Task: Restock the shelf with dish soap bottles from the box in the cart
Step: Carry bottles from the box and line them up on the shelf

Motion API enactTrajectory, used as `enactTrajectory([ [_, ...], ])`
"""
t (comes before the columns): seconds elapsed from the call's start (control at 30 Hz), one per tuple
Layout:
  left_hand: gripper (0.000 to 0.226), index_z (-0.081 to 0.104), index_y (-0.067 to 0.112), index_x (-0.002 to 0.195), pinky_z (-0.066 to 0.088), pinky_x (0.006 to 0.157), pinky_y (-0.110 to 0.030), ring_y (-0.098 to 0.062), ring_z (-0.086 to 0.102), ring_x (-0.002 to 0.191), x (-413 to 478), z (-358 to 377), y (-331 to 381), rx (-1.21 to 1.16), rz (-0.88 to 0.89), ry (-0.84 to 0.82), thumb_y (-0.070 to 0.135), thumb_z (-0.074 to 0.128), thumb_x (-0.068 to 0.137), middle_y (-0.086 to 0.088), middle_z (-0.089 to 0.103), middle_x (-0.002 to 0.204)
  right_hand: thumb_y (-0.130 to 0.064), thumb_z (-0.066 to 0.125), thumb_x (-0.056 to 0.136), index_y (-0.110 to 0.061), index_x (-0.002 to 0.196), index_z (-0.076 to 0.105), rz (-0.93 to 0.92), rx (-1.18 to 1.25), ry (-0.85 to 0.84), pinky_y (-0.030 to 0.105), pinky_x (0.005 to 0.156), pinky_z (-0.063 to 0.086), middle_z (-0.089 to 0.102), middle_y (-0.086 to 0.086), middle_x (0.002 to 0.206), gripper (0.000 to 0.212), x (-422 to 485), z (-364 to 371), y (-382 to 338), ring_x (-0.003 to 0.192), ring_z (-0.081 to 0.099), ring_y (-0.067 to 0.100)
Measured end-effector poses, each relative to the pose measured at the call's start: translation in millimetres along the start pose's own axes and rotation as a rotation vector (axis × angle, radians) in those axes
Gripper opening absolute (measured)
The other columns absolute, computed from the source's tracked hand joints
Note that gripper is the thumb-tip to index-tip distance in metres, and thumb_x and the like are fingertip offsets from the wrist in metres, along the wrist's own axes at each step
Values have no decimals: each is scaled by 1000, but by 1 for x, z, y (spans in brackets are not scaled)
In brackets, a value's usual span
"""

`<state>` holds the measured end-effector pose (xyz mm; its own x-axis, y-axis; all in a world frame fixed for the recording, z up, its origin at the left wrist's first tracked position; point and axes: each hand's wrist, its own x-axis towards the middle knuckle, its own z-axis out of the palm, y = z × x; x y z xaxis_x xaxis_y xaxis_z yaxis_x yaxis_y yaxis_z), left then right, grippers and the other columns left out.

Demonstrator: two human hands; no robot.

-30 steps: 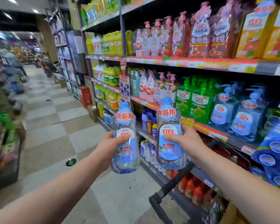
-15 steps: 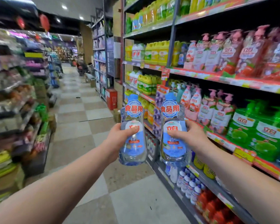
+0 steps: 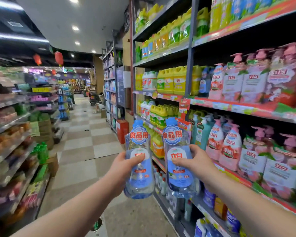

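Observation:
I hold two clear dish soap bottles with blue caps and blue labels, upright and side by side in the aisle. My left hand point(image 3: 122, 165) grips the left bottle point(image 3: 139, 175) round its middle. My right hand point(image 3: 196, 164) grips the right bottle point(image 3: 179, 171) the same way. Both bottles hang in front of the shelf unit point(image 3: 229, 106) on my right, level with its lower shelves. The cart and the box are out of view.
The shelves on the right hold yellow jugs point(image 3: 171, 81), pink pump bottles point(image 3: 232, 79) and teal bottles point(image 3: 199, 132). More racks point(image 3: 15, 134) line the left side. A red box point(image 3: 122, 130) stands on the checkered floor by the shelf base. The aisle runs ahead.
My view has swung up and left along the aisle; the cart handle has dropped out of sight. Both hands still hold their bottles, kept together at the same height.

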<state>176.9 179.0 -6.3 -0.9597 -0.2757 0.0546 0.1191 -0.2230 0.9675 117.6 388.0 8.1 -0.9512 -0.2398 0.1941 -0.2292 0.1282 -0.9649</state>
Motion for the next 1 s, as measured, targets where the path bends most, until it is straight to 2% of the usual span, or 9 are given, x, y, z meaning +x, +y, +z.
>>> enactTrajectory([
  [0.13,10,63,9,91,55,47,-32,-22,70,56,61,17,-6,8,31,-25,5,65,82,-8,74,69,-15,81,69,-24,92,52,-9,-21,39,22,56,53,67,-3,92,38,56,-14,7,76,67,11],
  [0.23,11,61,9,91,55,46,-32,-21,69,55,98,27,-8,-8,27,-48,5,66,82,-7,73,67,-16,81,69,-25,91,54,2,-45,72,29,63,55,68,-3,92,36,84,-21,12,79,68,15],
  [0.3,12,61,9,92,54,46,-31,-21,70,55,123,33,-9,-9,22,-82,6,66,81,-7,74,68,-17,81,68,-27,87,54,-4,-61,90,28,63,55,68,-5,90,35,101,-25,14,79,68,13],
  [0.47,30,62,2,109,57,57,-35,-29,70,73,187,50,-11,-17,28,-171,10,68,81,-18,73,93,-15,81,68,-22,93,55,-11,-125,182,37,74,57,69,-1,94,37,142,-34,14,83,69,18],
  [0.53,34,60,0,113,58,61,-38,-31,69,77,212,55,-11,-25,17,-222,10,68,81,-21,71,100,-14,81,68,-21,93,55,-9,-135,217,33,71,57,69,-2,93,37,158,-36,12,80,68,15],
  [0.6,33,61,0,112,57,59,-36,-29,70,74,241,60,-11,-39,16,-273,10,67,81,-20,72,97,-14,81,68,-20,95,55,-17,-157,255,30,66,57,69,-2,92,38,178,-36,9,77,68,12],
  [0.77,28,63,0,107,56,57,-33,-26,69,68,322,62,2,-27,42,-384,9,68,81,-16,73,89,-13,82,66,-15,100,56,-41,-212,427,44,83,55,68,7,102,43,245,-23,-5,91,67,25],
  [0.9,30,60,5,105,55,53,-31,-24,69,68,382,62,20,-35,50,-442,13,71,79,-14,73,90,-13,81,69,-11,109,56,-43,-232,492,45,85,54,67,9,106,47,300,-9,-19,92,66,25],
  [1.0,26,62,5,104,55,50,-31,-22,70,66,420,66,31,-47,58,-521,12,70,81,-13,73,88,-17,81,70,-8,122,51,-51,-255,550,46,91,51,63,10,116,61,335,-5,-24,100,64,27],
])
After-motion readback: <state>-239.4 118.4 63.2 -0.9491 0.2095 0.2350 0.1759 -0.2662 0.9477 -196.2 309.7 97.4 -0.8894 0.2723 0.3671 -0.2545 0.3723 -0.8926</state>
